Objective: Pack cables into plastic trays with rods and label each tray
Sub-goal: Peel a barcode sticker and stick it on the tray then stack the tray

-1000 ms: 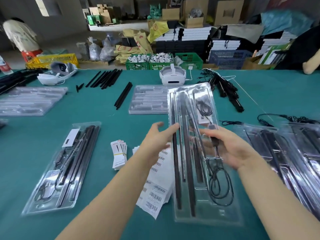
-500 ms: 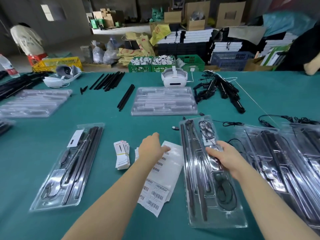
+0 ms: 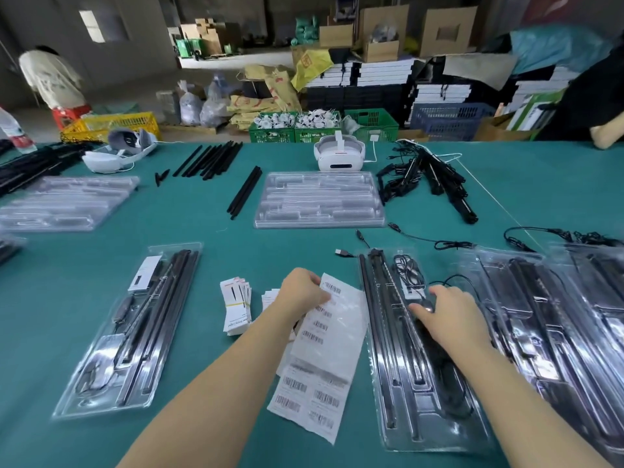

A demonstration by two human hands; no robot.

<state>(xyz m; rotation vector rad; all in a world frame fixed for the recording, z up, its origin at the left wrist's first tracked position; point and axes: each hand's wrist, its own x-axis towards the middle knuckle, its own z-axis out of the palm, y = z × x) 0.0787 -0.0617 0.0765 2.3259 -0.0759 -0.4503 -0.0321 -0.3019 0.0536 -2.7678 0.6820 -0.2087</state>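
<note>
At lower right, the filled tray (image 3: 418,383) lay flat on the table, unlabelled; the right hand (image 3: 449,315) rested on it, fingers relaxed. The left hand (image 3: 302,295) pinched the label sheet (image 3: 324,359) at centre. Empty trays (image 3: 319,201) above awaited packing.

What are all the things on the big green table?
Filled trays: several, clear, near edge.
Empty trays: two stacks, clear, middle and left.
Loose rods: many, black, far side.
Cable bundle: black, far right.
Headsets: two, white, far side.
Barcode label sheets: white, centre.
Small cards: white stack, left of sheets.
Table: one, green.
Left hand: touching the label sheets.
Right hand: resting on a filled tray.
</note>
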